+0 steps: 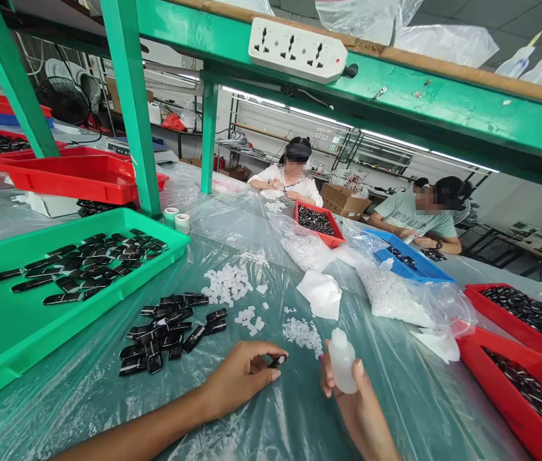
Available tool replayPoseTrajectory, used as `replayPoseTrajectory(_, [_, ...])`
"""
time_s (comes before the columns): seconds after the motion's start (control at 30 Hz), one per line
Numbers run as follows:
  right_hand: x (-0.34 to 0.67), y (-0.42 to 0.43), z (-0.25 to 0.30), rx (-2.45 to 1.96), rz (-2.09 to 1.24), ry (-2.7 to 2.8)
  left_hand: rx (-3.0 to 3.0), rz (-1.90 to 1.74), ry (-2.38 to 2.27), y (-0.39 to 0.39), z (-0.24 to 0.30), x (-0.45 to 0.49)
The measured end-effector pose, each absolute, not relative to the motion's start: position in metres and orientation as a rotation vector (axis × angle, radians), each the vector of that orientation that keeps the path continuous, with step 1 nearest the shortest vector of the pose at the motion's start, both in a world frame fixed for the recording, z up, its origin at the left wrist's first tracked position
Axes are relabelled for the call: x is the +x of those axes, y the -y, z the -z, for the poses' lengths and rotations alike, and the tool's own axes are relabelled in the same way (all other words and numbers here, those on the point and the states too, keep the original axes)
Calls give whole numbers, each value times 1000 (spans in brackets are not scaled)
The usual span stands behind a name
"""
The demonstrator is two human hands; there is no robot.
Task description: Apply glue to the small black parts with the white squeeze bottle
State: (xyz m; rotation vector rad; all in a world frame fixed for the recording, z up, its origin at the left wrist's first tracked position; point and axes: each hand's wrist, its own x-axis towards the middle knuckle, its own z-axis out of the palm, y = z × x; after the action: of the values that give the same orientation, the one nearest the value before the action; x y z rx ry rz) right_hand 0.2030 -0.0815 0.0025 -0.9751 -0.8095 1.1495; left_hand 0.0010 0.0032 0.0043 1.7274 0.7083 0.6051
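Observation:
My left hand [245,374] rests on the plastic-covered table, its fingertips pinched on a small black part [279,360]. My right hand [355,400] is wrapped round a small white squeeze bottle [342,360], held upright with its tip up, just right of the black part. A loose pile of black parts [170,330] lies to the left of my left hand. Small white pieces [302,333] are scattered just beyond both hands.
A green tray [6,320] with rows of black parts sits at left. Red trays [521,410] of black parts stand at right. A bag of white pieces [391,298], a white cloth [321,293] and a blue tray [419,269] lie farther back. Two people work across the table.

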Motion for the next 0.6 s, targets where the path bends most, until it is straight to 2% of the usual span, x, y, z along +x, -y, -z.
replayPoseTrajectory(0.2, [185, 79, -4, -947, -1297, 675, 1830, -687, -670, -3, -11, -2])
replayPoseTrajectory(0.37, [180, 79, 4, -1086, -1219, 544, 1870, -716, -649, -2, -12, -2])
replayPoseTrajectory(0.6, [180, 79, 2, -1233, -1074, 658, 1913, -733, -607, -1, -11, -3])
